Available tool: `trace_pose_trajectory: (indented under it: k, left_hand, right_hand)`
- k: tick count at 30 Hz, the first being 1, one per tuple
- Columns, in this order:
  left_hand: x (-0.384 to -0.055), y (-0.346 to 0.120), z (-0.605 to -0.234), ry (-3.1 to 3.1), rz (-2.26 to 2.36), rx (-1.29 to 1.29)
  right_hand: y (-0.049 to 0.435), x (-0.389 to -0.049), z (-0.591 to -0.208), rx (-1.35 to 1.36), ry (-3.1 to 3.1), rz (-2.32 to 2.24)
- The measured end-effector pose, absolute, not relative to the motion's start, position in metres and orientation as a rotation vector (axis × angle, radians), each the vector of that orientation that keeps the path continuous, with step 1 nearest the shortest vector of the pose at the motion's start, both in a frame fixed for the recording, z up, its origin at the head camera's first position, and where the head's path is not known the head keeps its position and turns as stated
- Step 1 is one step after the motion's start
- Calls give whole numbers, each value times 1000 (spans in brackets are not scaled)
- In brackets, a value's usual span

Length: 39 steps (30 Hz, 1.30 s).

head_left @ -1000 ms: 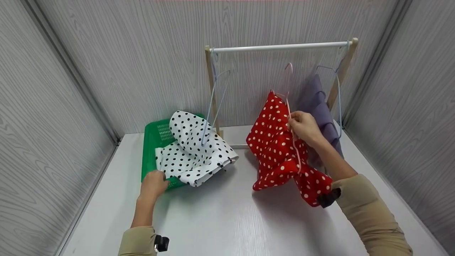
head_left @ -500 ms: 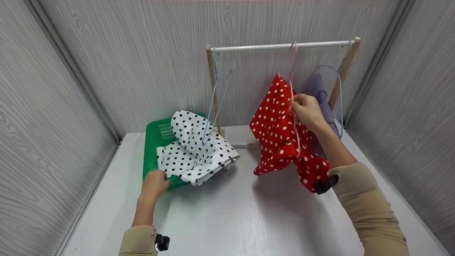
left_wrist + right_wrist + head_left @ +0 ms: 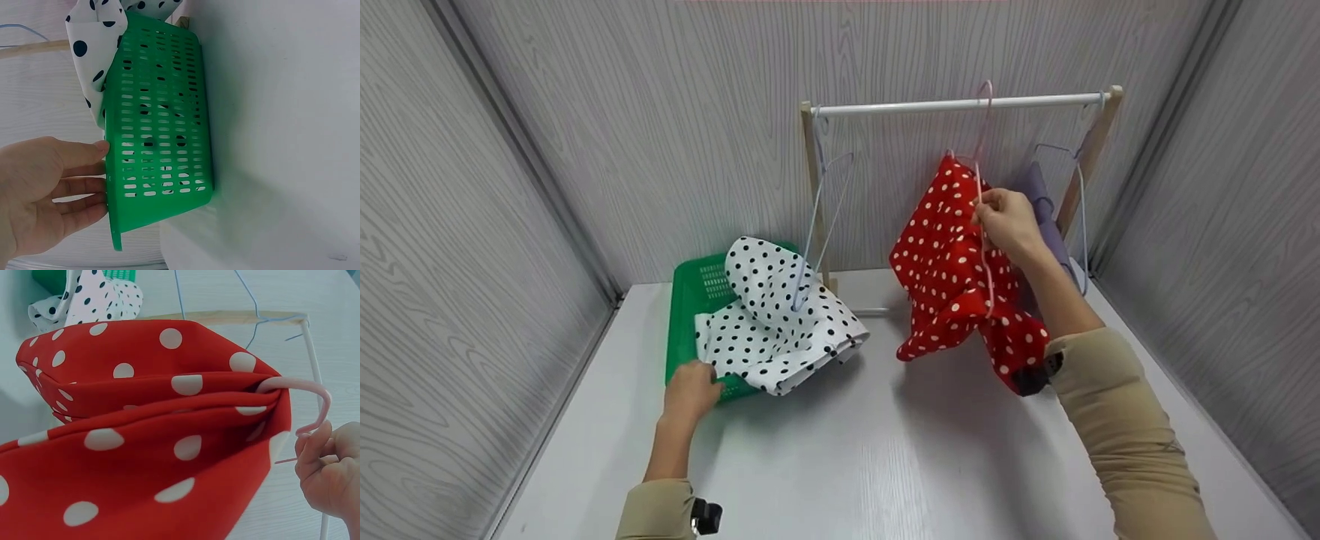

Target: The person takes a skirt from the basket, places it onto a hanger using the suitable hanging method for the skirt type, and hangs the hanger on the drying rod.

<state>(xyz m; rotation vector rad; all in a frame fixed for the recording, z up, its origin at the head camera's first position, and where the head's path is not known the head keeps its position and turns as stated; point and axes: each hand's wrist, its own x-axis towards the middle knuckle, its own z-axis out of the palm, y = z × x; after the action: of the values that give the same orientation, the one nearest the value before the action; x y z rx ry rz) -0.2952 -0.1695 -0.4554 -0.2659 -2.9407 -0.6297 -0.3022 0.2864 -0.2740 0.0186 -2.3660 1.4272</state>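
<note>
My head feed shows a white bench (image 3: pixel 825 457) running back to pale walls (image 3: pixel 720 135) with a grey wood-grain pattern and metal strips down the corners. Taking 12 o'clock as straight ahead of the person, a rack (image 3: pixel 900 107) with a white rail and wooden posts stands from 12 to 1, a blue hanger (image 3: pixel 809 240) at its left end. The red cloth (image 3: pixel 941 255) is at 1 o'clock, raised over a soft shadow. It is bright, white-dotted, draped in loose folds on a pink hanger (image 3: pixel 306 385), its hook up by the rail; I can't tell whether it has caught. The right hand (image 3: pixel 1009 223) pinches that hanger, thumb and fingers closed together on it. At 11 o'clock the left hand (image 3: pixel 691 390) has its fingers curled over the near rim of a green basket (image 3: pixel 682 322), where a black-dotted white cloth (image 3: pixel 765 322) spills out.
</note>
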Motion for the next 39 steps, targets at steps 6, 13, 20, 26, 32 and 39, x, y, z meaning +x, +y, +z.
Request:
trace_pose_trajectory:
  k: [6,13,20,26,32,39]
  left_hand:
    - [-294,-168,-456,-2937,-639,-234]
    - [-293,-168,-457,-2917,-646,-239]
    - [-293,-167,-459,-2898,-628,-251]
    - [-293,-167,-458,-2898,-639,-263]
    - [-293,-167,-459,-2915,-647,-235]
    - [-293,-167,-457,-2913,-645,-246]
  right_hand:
    - [290,-306,-278,-8,-2409,1352]
    - [292,-310,-282,-26,-2441,1294]
    - [291,-316,-288,-44,-2453,1267]
    - [297,-319,-292,-50,-2438,1227]
    - [308,-320,-296,-47,-2426,1239]
    - [326,-316,-292,-74,-2396,1323]
